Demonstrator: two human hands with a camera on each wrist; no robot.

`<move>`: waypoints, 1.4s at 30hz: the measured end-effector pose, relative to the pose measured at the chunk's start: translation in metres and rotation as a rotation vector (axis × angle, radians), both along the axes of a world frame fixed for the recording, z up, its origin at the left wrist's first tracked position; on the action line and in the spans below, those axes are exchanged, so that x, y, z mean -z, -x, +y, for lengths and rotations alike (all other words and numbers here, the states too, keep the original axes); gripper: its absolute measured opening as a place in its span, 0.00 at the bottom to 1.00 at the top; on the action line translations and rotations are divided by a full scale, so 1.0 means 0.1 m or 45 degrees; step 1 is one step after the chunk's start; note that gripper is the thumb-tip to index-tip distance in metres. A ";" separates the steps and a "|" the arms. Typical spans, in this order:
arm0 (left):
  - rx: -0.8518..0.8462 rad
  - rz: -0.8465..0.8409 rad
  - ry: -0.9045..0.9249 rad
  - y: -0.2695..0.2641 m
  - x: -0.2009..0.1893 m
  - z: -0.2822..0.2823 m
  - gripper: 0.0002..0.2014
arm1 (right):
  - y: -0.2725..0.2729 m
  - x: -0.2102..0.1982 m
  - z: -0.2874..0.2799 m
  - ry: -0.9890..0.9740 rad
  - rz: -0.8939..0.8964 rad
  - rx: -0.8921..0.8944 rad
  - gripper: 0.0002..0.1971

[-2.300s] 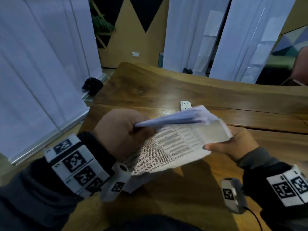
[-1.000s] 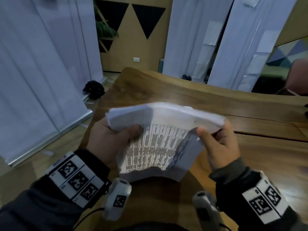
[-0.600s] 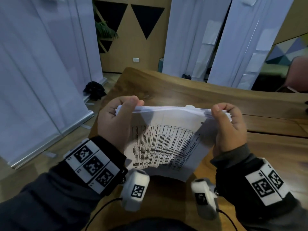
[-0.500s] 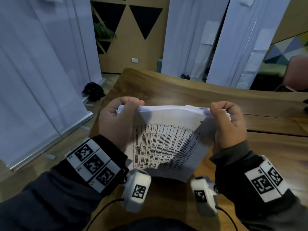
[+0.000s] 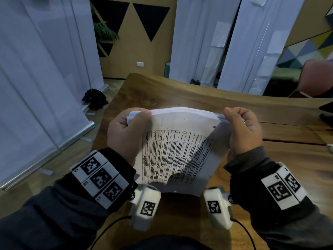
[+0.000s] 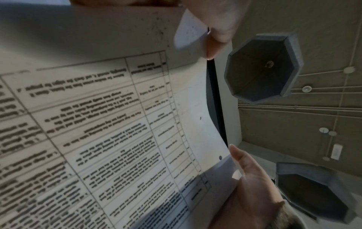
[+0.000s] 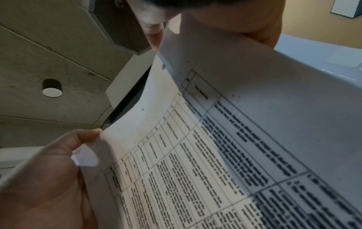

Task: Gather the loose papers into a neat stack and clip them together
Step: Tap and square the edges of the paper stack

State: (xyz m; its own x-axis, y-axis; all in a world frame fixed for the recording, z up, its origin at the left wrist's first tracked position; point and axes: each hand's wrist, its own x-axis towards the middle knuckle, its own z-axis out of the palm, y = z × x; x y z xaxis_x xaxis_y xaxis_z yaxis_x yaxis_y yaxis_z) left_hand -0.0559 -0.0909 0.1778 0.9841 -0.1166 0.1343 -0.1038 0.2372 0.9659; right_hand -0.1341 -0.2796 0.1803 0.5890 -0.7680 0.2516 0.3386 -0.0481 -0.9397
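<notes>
A stack of printed papers (image 5: 176,154) stands upright above the wooden table (image 5: 198,98), with a table of text on the sheet facing me. My left hand (image 5: 138,116) pinches the stack's top left corner, where a few sheet corners are bent over. My right hand (image 5: 232,116) pinches the top right corner. The top edges of the sheets lie close together, and the lower right corner hangs loose. In the left wrist view the papers (image 6: 117,124) fill the frame and my left hand (image 6: 215,31) grips their edge. The right wrist view shows the papers (image 7: 235,139) and my right hand (image 7: 235,18).
The table runs away from me to the back and right. A pink chair (image 5: 317,78) stands at the far right, with a dark object (image 5: 326,114) at the table's right edge. White curtains hang to the left and behind. A dark bundle (image 5: 94,98) lies on the floor.
Over the last second both hands shifted up to the stack's top corners and the sheets were squared upright. In the last half second almost nothing has moved.
</notes>
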 end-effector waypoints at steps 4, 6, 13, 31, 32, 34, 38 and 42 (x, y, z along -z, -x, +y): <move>0.018 0.026 -0.017 -0.02 -0.01 0.01 0.12 | 0.00 0.01 -0.02 0.009 0.035 0.005 0.13; 0.022 0.030 -0.035 -0.02 0.01 0.01 0.14 | 0.00 0.00 -0.02 -0.022 0.016 -0.012 0.12; 0.132 -0.024 -0.015 0.03 0.04 0.04 0.10 | -0.03 0.00 -0.06 -0.045 0.023 -0.029 0.04; 0.271 -0.094 -0.178 0.24 0.07 0.09 0.13 | 0.34 0.26 -0.03 0.115 -0.041 -0.294 0.26; 0.258 -0.091 -0.225 0.23 0.10 0.09 0.15 | 0.34 0.25 -0.04 0.155 0.001 -0.256 0.32; 0.200 -0.054 -0.290 0.18 0.16 0.08 0.15 | 0.34 0.23 -0.06 0.145 -0.010 -0.209 0.36; 0.221 -0.031 -0.307 0.13 0.18 0.06 0.11 | 0.32 0.15 -0.08 0.284 -0.088 -0.100 0.27; 0.239 -0.026 -0.312 0.10 0.16 0.06 0.11 | 0.32 0.11 -0.06 0.890 0.144 0.080 0.20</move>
State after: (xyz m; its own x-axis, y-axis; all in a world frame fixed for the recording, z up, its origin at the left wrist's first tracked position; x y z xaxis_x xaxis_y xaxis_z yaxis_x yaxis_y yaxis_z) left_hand -0.0657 -0.0853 0.1615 0.9396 -0.3277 0.0989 -0.0998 0.0141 0.9949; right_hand -0.1662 -0.2852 0.1690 0.6002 -0.4828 0.6377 0.2176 -0.6686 -0.7110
